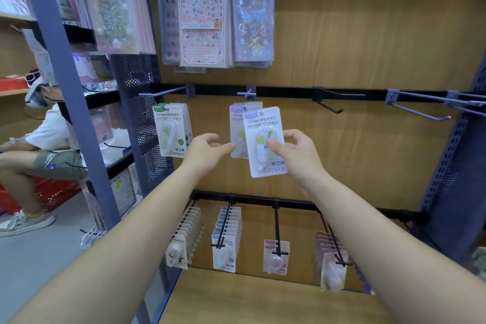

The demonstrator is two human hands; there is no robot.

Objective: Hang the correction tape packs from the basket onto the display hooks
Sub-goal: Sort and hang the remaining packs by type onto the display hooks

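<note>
My right hand [297, 152] pinches the correction tape pack [265, 139] at centre frame, thumb pressed across the clear blister, the other fingers curled behind its right edge and mostly out of sight. The pack sits just below the centre hook [246, 93] and covers the right half of the hung packs [236, 126] behind it, so I can't count those. I can't make out its hanging hole.

My left hand [207, 151] is loose, thumb and fingers apart. Its fingertips reach the left edge of the hung packs, and I can't tell if they actually touch.

Left of centre, green packs [171, 130] hang on their own hook. Bare hooks [339, 98] run off to the right, the last cut by the frame edge. My forearms cross the lower row of packs [226, 239] and hide part of it. Sticker sheets [205, 16] hang at top centre, their tops cut off. At far left a seated person [50, 139] blocks most of a red basket [55, 194], and a shelf post [71, 92] stands in front.
</note>
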